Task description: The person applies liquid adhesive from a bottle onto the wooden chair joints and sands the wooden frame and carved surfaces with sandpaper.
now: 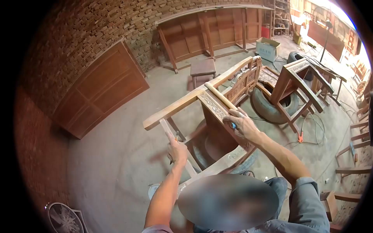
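A carved wooden chair lies tipped over, resting on an old tyre. My left hand is closed at a pale wooden rail of the chair, and a small orange-and-dark piece shows by its fingers. Over the carved panel and the round wooden bar, my right hand is closed around a small item with a blue end. The rest of that item is hidden by the fingers. A grey blurred patch covers the area in front of my body.
Another chair frame leans on a second tyre at right. Cables and an orange clip lie on the floor. Wooden panels lean on the brick wall, near a stool and a cardboard box. A fan stands at lower left.
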The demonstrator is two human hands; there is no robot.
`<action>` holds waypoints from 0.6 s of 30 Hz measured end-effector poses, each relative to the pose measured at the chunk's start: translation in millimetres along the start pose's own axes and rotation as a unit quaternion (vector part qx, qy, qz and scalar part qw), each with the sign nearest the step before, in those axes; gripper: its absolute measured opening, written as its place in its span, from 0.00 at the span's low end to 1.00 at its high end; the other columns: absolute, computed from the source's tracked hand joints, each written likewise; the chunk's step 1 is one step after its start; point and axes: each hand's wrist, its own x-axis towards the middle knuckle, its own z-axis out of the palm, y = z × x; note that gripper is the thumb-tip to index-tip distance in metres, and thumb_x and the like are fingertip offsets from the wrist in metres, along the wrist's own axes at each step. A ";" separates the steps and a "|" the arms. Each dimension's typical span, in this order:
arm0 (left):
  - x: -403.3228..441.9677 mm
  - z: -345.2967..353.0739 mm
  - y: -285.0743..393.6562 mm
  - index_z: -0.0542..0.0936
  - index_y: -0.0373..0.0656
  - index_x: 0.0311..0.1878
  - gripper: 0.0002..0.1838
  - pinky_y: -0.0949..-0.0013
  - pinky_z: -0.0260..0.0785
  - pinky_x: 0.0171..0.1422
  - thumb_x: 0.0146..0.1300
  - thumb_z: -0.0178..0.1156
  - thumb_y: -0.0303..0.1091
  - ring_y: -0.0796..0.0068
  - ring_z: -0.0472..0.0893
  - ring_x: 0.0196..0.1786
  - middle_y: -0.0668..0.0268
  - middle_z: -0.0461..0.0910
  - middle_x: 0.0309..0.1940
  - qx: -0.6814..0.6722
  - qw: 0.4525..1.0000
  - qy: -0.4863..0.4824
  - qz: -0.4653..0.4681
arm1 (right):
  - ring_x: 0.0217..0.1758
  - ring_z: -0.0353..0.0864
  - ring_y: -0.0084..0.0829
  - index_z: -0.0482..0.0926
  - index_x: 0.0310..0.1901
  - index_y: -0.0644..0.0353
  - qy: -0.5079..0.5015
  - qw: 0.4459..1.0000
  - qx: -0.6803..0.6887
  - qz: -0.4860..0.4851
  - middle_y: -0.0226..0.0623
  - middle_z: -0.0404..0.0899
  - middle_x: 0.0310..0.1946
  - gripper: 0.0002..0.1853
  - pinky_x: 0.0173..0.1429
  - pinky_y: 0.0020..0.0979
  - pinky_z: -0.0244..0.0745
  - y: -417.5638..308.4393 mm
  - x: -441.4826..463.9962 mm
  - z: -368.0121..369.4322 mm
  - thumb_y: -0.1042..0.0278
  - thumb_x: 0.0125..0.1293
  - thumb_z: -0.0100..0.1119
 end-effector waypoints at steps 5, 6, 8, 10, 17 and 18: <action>-3.1 3.2 -7.3 0.55 0.48 0.88 0.42 0.36 0.74 0.55 0.72 0.57 0.32 0.37 0.86 0.51 0.41 0.85 0.48 -0.020 1.000 0.010 0.015 | 0.74 0.71 0.61 0.81 0.62 0.51 -0.030 0.999 -0.009 -0.022 0.52 0.77 0.61 0.30 0.80 0.55 0.67 8.9 -3.1 -11.0 0.78 0.55 0.61; -0.6 3.8 -6.5 0.54 0.48 0.88 0.42 0.36 0.74 0.55 0.72 0.57 0.33 0.37 0.86 0.51 0.41 0.85 0.48 -0.012 1.000 0.004 0.010 | 0.73 0.72 0.60 0.81 0.61 0.51 -0.009 0.999 -0.023 -0.024 0.52 0.78 0.62 0.28 0.81 0.53 0.68 8.1 -2.6 -6.9 0.78 0.55 0.61; -5.1 5.8 -5.2 0.54 0.48 0.88 0.42 0.36 0.74 0.55 0.72 0.56 0.33 0.36 0.86 0.51 0.41 0.85 0.47 -0.002 1.000 -0.003 0.006 | 0.71 0.74 0.58 0.82 0.61 0.50 0.012 1.000 -0.014 -0.022 0.52 0.79 0.61 0.27 0.80 0.52 0.68 8.3 0.2 0.5 0.77 0.57 0.62; -3.2 4.5 -3.7 0.53 0.47 0.88 0.42 0.36 0.74 0.55 0.73 0.56 0.33 0.36 0.86 0.51 0.41 0.85 0.48 -0.003 1.000 0.005 0.013 | 0.70 0.75 0.58 0.82 0.61 0.50 0.034 0.999 -0.029 -0.026 0.52 0.79 0.59 0.25 0.80 0.51 0.69 -0.4 -0.9 -0.7 0.75 0.60 0.63; -3.4 2.0 -1.6 0.53 0.48 0.88 0.42 0.36 0.74 0.55 0.73 0.57 0.34 0.36 0.86 0.51 0.41 0.85 0.48 0.005 1.000 0.003 0.011 | 0.75 0.73 0.56 0.79 0.66 0.50 0.004 0.997 -0.047 0.054 0.55 0.76 0.68 0.24 0.84 0.56 0.63 -29.2 -6.0 -11.7 0.73 0.68 0.60; -2.5 2.6 -1.6 0.53 0.48 0.88 0.42 0.36 0.75 0.56 0.73 0.57 0.33 0.36 0.86 0.51 0.41 0.85 0.48 -0.002 1.000 0.007 0.017 | 0.76 0.73 0.57 0.77 0.68 0.49 0.015 0.993 -0.095 0.062 0.56 0.77 0.68 0.25 0.83 0.59 0.63 -28.6 -11.1 -4.2 0.73 0.68 0.59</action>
